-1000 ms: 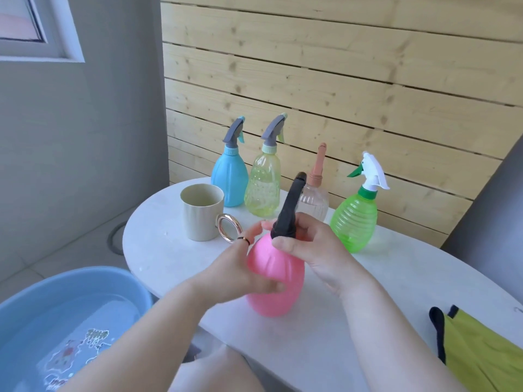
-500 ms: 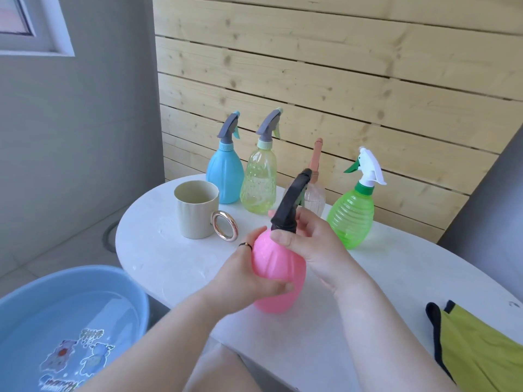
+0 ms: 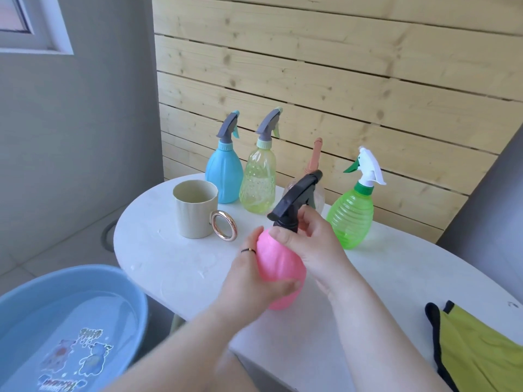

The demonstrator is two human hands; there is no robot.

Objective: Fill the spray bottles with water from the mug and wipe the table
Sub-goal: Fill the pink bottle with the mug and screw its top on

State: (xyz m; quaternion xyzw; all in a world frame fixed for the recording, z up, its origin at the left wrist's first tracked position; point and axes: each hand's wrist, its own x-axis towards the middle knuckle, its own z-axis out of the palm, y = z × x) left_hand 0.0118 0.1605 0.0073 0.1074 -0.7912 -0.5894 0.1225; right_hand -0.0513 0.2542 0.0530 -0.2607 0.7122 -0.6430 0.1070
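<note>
A pink spray bottle (image 3: 278, 267) stands on the white table (image 3: 175, 267). My left hand (image 3: 249, 281) grips its body from the left. My right hand (image 3: 314, 244) grips the collar of its black spray head (image 3: 294, 199), which leans to the upper right. A beige mug (image 3: 195, 212) with a gold ring handle stands left of the bottle. Behind it stand a blue spray bottle (image 3: 225, 174), a yellow-green one (image 3: 259, 182), a clear one with a pink top (image 3: 317, 157), partly hidden, and a green one with a white head (image 3: 352, 213).
A blue basin (image 3: 70, 321) holding water sits low at the left, beside the table's edge. A yellow-green cloth with dark trim (image 3: 481, 352) lies on the table's right end. A wooden slat wall runs close behind the bottles.
The black spray head has turned under my right hand and now leans further right. Both hands stay on the pink bottle. The view has shifted slightly.
</note>
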